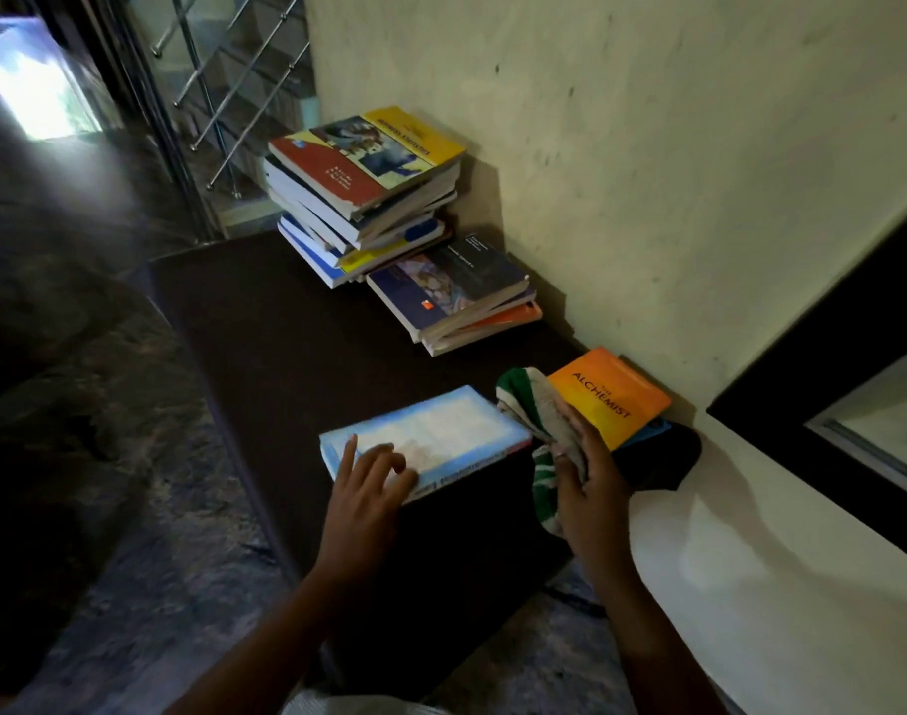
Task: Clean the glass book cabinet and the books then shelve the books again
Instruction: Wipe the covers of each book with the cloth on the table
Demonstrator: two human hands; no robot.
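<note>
Blue book (441, 428): flat left hand (364, 490) is steadying it, right hand (592, 490) is gripping the cloth (526, 402); wiping probably comes next.

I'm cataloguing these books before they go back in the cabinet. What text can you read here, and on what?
"THE ALCHEMIST": cover of the orange book.
Yellow-and-red book: title and names blurred, unreadable.
Blue book, spine: lettering blurred.
Dark-covered book: print too small.
Striped cloth: no text.
</note>
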